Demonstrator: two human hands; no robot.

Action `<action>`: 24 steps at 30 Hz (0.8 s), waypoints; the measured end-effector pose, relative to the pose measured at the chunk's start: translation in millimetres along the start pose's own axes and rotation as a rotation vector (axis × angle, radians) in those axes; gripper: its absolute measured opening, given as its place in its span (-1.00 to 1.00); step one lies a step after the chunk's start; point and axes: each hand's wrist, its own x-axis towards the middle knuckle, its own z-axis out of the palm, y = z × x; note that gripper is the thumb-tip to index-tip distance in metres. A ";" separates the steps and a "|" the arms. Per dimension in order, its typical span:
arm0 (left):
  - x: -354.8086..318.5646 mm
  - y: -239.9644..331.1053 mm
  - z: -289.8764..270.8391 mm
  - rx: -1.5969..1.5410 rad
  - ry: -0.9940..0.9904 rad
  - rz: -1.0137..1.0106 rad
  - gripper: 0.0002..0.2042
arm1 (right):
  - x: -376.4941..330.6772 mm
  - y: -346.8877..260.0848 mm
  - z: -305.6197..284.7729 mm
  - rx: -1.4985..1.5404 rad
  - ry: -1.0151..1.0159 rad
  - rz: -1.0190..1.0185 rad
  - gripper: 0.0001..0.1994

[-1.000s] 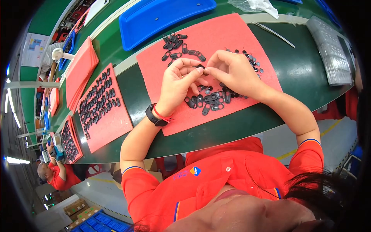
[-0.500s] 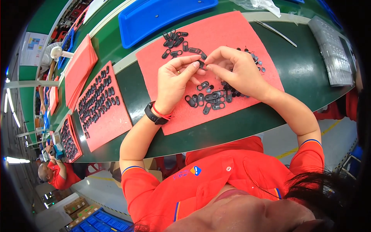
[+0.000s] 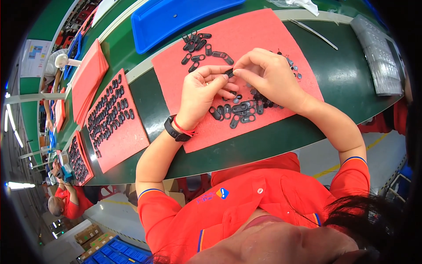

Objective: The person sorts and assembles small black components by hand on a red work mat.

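Note:
My left hand (image 3: 198, 90) is closed on a small black oval part (image 3: 229, 73), pinched between thumb and fingers above the pink foam mat (image 3: 206, 140). At the right end of that part, the thumb and forefinger of my right hand (image 3: 276, 81) are pinched together; anything between these fingertips is too small to make out. Below the hands lie several loose black oval parts with ring-shaped ends (image 3: 246, 109). A similar heap (image 3: 195, 42) sits beyond my left hand. Small round dark and grey discs (image 3: 295, 68) are scattered beside and partly under my right hand.
To the left, another pink mat (image 3: 125, 147) carries rows of black parts, beside stacked pink sheets (image 3: 90, 81). A blue tray (image 3: 151, 28) stands at the back. Tweezers (image 3: 314, 34) and clear plastic trays (image 3: 377, 57) lie right. A co-worker (image 3: 70, 202) sits far left.
My left hand has turned slightly, and the black part in it shows more clearly. My right fingertips have stayed at its end. The view has shifted a little.

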 end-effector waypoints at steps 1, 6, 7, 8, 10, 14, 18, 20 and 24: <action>0.0 0.1 -0.5 0.010 -0.019 -0.018 -0.77 | 0.1 0.4 0.2 0.001 -0.001 0.001 -0.90; 0.6 -1.8 -0.3 0.004 -0.025 -0.041 -0.78 | -0.3 -0.9 2.4 -0.027 -0.011 0.019 -0.87; 0.3 -1.7 -0.4 0.007 -0.029 -0.045 -0.78 | -0.5 -1.2 2.3 -0.026 -0.011 0.021 -0.87; 0.1 -2.0 -0.6 0.006 -0.030 -0.048 -0.78 | -0.6 -1.5 2.1 -0.016 -0.022 0.044 -0.87; 0.6 -2.5 -1.1 -0.009 -0.040 -0.051 -0.79 | -0.1 -1.3 1.8 -0.007 -0.031 0.068 -0.86; 1.8 -1.7 -0.6 -0.027 -0.042 -0.063 -0.78 | -0.1 -1.4 1.7 0.021 -0.029 0.068 -0.86; 1.5 -1.0 -0.1 -0.011 -0.046 -0.066 -0.78 | -0.6 0.5 3.0 0.006 -0.025 0.074 -0.85; 1.4 -1.2 0.0 -0.005 -0.045 -0.068 -0.78 | -0.6 -0.2 3.3 0.003 -0.029 0.078 -0.85; 1.0 -1.0 0.1 -0.017 -0.042 -0.055 -0.78 | -0.9 0.1 3.9 0.022 -0.027 0.081 -0.84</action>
